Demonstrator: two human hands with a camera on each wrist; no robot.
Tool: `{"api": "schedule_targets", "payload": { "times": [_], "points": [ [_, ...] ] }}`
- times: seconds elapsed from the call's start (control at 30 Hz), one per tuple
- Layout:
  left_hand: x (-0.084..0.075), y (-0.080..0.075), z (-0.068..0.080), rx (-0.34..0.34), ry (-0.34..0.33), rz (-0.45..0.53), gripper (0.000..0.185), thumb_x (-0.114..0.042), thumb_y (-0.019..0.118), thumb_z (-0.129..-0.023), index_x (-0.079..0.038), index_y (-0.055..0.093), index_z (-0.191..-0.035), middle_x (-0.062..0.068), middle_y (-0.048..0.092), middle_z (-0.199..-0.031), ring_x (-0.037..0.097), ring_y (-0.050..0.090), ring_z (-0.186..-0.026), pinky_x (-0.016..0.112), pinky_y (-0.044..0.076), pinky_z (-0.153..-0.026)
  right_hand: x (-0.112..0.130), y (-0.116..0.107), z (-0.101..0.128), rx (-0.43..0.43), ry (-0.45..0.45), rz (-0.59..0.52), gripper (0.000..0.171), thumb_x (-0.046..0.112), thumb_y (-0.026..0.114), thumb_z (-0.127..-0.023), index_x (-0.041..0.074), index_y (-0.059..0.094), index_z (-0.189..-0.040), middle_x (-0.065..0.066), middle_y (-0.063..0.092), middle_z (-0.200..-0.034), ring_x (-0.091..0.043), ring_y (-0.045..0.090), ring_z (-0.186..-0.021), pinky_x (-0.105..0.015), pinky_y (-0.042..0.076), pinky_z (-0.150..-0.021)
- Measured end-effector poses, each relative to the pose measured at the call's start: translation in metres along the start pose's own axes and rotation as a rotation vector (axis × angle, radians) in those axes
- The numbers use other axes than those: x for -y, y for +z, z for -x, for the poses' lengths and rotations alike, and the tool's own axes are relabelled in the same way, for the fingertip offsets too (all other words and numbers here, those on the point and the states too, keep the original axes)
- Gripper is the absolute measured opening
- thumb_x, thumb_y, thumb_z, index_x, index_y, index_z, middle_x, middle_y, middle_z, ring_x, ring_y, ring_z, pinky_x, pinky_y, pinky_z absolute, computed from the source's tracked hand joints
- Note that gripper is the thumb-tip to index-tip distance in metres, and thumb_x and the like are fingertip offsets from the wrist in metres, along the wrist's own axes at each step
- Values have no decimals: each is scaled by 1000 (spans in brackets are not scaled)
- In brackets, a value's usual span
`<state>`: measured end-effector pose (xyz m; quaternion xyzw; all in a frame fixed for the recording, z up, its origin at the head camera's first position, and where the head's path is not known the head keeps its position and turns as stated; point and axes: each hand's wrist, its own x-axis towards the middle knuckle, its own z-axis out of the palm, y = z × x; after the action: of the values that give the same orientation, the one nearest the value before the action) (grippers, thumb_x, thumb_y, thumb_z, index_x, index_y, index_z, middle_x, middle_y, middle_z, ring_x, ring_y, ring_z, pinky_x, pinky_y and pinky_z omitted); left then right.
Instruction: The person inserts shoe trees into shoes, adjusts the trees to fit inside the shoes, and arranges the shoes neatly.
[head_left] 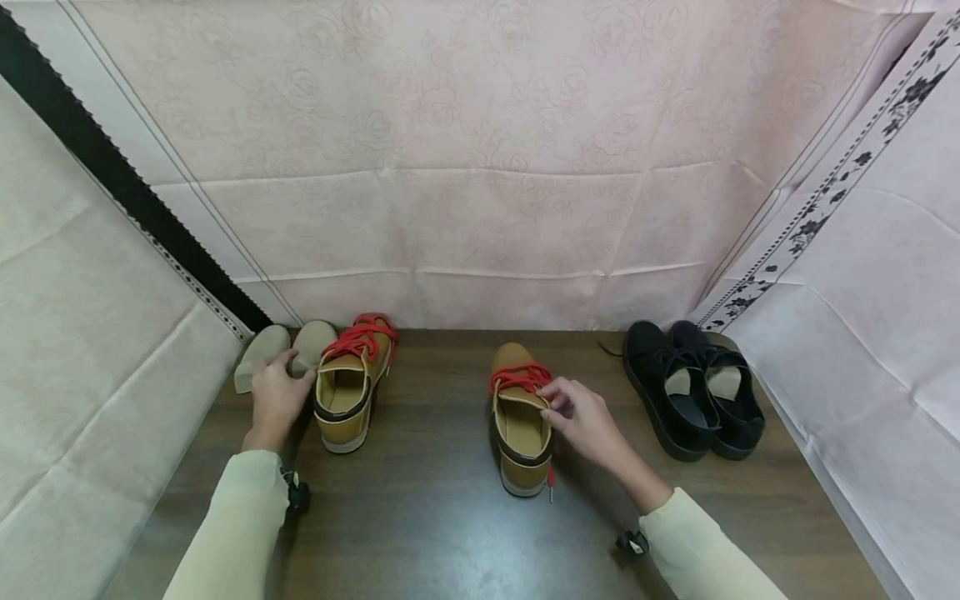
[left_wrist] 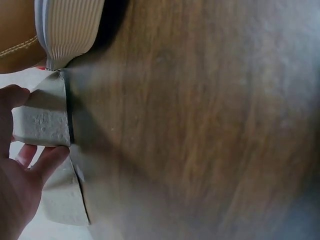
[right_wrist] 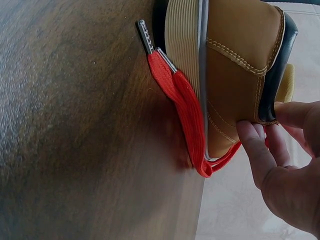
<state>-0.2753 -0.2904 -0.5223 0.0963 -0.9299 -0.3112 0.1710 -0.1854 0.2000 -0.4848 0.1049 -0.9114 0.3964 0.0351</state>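
Two grey moulded shoe inserts stand side by side at the left wall. My left hand (head_left: 279, 398) grips the right one (left_wrist: 42, 117) between fingers and thumb, while the other insert (head_left: 262, 358) stands beside it. Just right of them is a tan shoe (head_left: 347, 417) with red laces, its heel toward me. Mid-floor, a matching tan shoe (head_left: 525, 450) points its toe at the back wall. My right hand (head_left: 583, 418) pinches that shoe's dark-edged collar on its right side. Its red lace (right_wrist: 185, 110), with metal tips, hangs down beside the sole in the right wrist view.
A pair of black shoes (head_left: 675, 392) stands at the right wall with pale inserts (head_left: 678, 382) inside and a lace end trailing left. Patterned sheets cover the back wall (head_left: 480, 208) and both sides. The floor (head_left: 420, 517) is brown wood-look.
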Motion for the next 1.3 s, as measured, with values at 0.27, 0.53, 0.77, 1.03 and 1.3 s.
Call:
{"api": "schedule_targets", "payload": {
  "times": [0.27,0.53,0.77,1.03,1.3],
  "points": [
    [-7,-12,4,-63,26,5,50,-17,70,-90,5,63,-134,36,48,-124,51,49,-113,64,46,-96,0,0,0,-1,-3,-1,25,7,80,-90,19,71,-110,0,62,-90,-16,60,-86,-36,57,-81],
    [-16,-27,11,-95,60,-2,48,-15,68,-90,4,63,-134,35,43,-126,52,50,-107,65,46,-91,0,-1,0,-2,-9,0,24,7,80,-90,18,70,-110,0,62,-91,-16,60,-87,-36,57,-81],
    [-20,-40,15,-156,82,2,47,-12,65,-86,5,65,-130,33,44,-121,50,51,-104,65,47,-90,0,-1,0,1,-9,-4,24,7,79,-90,18,70,-109,0,62,-90,-16,60,-87,-37,58,-82],
    [-27,-50,20,-194,106,6,47,-11,65,-83,4,66,-128,32,44,-119,48,50,-104,64,46,-89,0,-1,-1,3,-10,-2,23,7,79,-90,18,71,-109,0,62,-90,-16,60,-87,-34,57,-80],
    [-40,-57,26,-304,184,55,43,-8,64,-82,5,69,-124,30,45,-110,44,48,-97,60,46,-85,0,-1,0,7,-1,-5,24,7,80,-90,18,71,-110,-1,62,-90,-16,60,-86,-35,57,-81]
  ]
}}
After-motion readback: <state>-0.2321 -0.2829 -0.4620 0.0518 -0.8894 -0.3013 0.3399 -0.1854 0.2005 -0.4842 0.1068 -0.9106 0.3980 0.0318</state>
